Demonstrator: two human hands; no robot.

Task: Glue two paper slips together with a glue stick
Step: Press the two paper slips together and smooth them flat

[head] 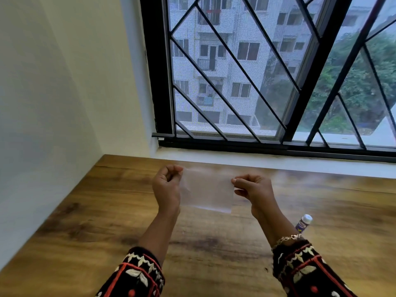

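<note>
A pale paper slip (pixel 206 189), blurred by motion, hangs above the wooden table (pixel 107 211) between both hands. My left hand (pixel 166 185) pinches its upper left corner. My right hand (pixel 252 189) pinches its right edge. Whether this is one slip or two lying together I cannot tell. A glue stick (pixel 303 222) with a white cap and a purple label lies on the table just right of my right forearm, which partly hides it.
A white wall (pixel 53 103) closes off the table's left side. Behind the table runs a white sill (pixel 278 160) under a black-framed barred window (pixel 267 71). Patterned dark sleeves cover both forearms near the bottom edge.
</note>
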